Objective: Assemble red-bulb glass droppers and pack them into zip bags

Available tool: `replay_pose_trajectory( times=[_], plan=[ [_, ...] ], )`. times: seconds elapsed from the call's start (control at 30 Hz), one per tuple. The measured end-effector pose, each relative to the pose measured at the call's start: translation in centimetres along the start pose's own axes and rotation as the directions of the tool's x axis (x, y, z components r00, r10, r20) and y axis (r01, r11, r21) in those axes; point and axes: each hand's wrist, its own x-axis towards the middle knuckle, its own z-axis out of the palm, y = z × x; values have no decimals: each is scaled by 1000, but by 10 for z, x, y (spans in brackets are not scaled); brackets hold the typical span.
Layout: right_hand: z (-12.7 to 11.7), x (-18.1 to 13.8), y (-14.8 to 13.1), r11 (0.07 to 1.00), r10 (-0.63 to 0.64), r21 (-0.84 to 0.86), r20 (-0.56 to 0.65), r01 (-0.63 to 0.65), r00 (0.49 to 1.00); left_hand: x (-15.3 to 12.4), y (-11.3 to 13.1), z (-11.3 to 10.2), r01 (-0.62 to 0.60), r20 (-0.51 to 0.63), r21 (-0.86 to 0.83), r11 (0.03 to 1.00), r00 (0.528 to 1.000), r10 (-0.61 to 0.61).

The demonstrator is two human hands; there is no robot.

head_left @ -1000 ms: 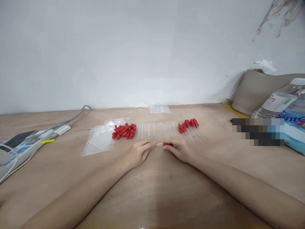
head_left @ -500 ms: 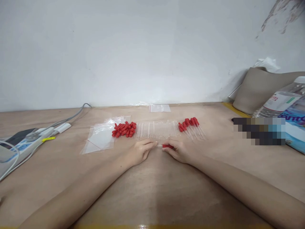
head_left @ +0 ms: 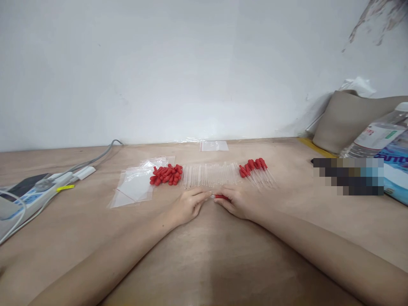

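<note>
My left hand (head_left: 190,205) pinches a thin clear dropper tube (head_left: 212,196), most of it hidden by the fingers. My right hand (head_left: 237,201) is closed on a red rubber dropper bulb (head_left: 221,196), whose open end sits on or right at the tube's end. Just beyond my hands lies a row of clear tubes (head_left: 208,174). A heap of loose red bulbs (head_left: 165,174) is left of that row. To its right lie several droppers with red bulbs fitted on their tubes (head_left: 253,165), side by side and slanted.
Clear zip bags (head_left: 134,187) lie left of the bulb heap, another bag (head_left: 214,146) near the wall. A power strip (head_left: 35,193) with cables is at the far left. A water bottle (head_left: 372,136), a blue package (head_left: 397,174) and a grey-brown rolled sheet (head_left: 334,123) stand right.
My right hand and the red bulb have shifted slightly left toward my left hand, so less of the clear tube shows between them. The piles look unchanged.
</note>
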Motion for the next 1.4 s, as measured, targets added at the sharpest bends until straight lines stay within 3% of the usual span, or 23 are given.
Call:
replay_pose_trajectory(
  times=[0.13,0.27,0.33,0.4,0.5,0.57,0.6,0.7,0.83,0.9,1.0,1.07,1.17,1.23,1.3,1.4],
  plan=[
    [0,4,-2,947,155,295,-65,-129,986,-1,1,1,22,-6,-19,1000,1000,-23],
    [-10,14,-1,706,473,652,-142,-278,870,-4,2,-5,92,-33,-32,995,995,-93],
    [-31,21,5,665,540,689,-179,-287,822,-5,2,-9,155,-46,-30,987,987,-156],
    [-62,27,20,730,552,610,-258,-309,793,-5,1,-13,201,-49,-35,979,978,-203],
    [-104,27,57,874,484,274,-408,-402,774,-5,1,-14,221,-7,-54,974,975,-222],
    [-116,21,85,834,511,39,-433,-551,743,-4,1,-14,213,18,-57,975,977,-212],
    [-116,17,97,791,539,-32,-437,-611,720,-4,1,-13,207,25,-55,977,978,-206],
    [-104,6,122,727,568,-176,-388,-664,726,-3,2,-13,194,23,-45,980,981,-193],
    [-90,1,122,646,538,-352,-421,-678,730,-3,1,-12,190,16,-29,981,982,-189],
    [-89,3,113,671,498,-399,-382,-625,778,-3,1,-12,186,16,-17,982,982,-186],
    [-88,7,102,765,415,-455,-194,-456,889,-4,0,-11,190,26,-3,982,982,-189],
    [-85,8,97,780,380,-508,-78,-365,922,-4,-1,-10,198,15,8,980,980,-198],
    [-81,8,95,786,382,-534,23,-312,924,-6,-1,-9,219,-35,39,975,975,-217],
    [-80,8,95,803,386,-498,20,-326,922,-6,-1,-8,227,-79,69,972,972,-221],
    [-82,9,95,820,414,-428,-17,-380,910,-4,-1,-7,244,-126,107,964,965,-230],
    [-88,13,94,812,526,-252,-72,-526,847,9,-1,-5,297,-160,166,941,949,-271]
  ],
)
